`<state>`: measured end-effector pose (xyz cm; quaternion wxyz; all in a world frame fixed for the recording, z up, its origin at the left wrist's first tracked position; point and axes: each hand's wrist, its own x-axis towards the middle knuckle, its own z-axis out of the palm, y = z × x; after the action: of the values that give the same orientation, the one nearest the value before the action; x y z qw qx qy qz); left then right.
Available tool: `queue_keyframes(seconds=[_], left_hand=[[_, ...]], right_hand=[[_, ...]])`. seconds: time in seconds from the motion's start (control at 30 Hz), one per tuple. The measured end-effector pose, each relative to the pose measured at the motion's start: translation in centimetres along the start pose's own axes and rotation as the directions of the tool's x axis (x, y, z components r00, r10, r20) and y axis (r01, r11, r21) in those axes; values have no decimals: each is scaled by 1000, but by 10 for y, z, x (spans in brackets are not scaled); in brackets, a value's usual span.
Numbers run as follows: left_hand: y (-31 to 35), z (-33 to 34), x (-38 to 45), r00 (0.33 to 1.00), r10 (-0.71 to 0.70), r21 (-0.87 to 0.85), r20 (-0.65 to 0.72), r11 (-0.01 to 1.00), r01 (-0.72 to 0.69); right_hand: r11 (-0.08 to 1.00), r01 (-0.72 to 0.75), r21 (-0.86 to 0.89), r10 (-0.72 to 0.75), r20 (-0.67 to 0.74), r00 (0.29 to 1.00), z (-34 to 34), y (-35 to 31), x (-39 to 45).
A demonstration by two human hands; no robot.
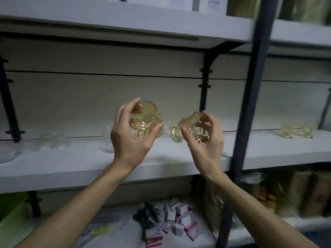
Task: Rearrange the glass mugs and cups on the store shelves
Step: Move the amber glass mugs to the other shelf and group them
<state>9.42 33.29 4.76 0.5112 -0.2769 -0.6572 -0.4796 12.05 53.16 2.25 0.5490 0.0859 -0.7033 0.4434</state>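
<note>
My left hand [131, 134] grips an amber glass cup [146, 119] tilted on its side, fingers over its top and thumb under it. My right hand [206, 140] holds a second amber glass cup [186, 128], also tilted, its round foot pointing left. Both cups hang in the air just above the white middle shelf [80, 163], a small gap between them. Two more amber cups [297, 130] stand on the same shelf at the far right. Several clear glass pieces [52, 141] sit blurred on the shelf at the left.
A dark metal upright post [250, 97] runs top to bottom right of my hands. Black shelf brackets [205, 77] line the back panel. Another white shelf [125, 20] lies overhead. Below, a lower shelf holds small boxes and packets [172, 222].
</note>
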Motion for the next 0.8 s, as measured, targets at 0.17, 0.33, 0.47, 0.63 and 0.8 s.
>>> queue_keyframes(seconds=[0.17, 0.33, 0.47, 0.63, 0.8], left_hand=[[96, 99, -54, 993, 46, -161, 105, 987, -29], [173, 195, -87, 952, 64, -260, 298, 965, 17], [208, 276, -93, 914, -27, -273, 404, 951, 148], [216, 384, -95, 830, -253, -214, 497, 891, 400], [207, 497, -96, 793, -319, -119, 519, 892, 436]], right_hand=[[979, 50, -199, -53, -9, 999, -166, 40, -15], [948, -33, -316, 4, -92, 996, -295, 72, -5], [922, -108, -371, 59, -139, 988, -369, 105, 17], [880, -175, -442, 135, -120, 983, -428, 161, 48], [891, -248, -380, 218, -119, 969, -464, 233, 106]])
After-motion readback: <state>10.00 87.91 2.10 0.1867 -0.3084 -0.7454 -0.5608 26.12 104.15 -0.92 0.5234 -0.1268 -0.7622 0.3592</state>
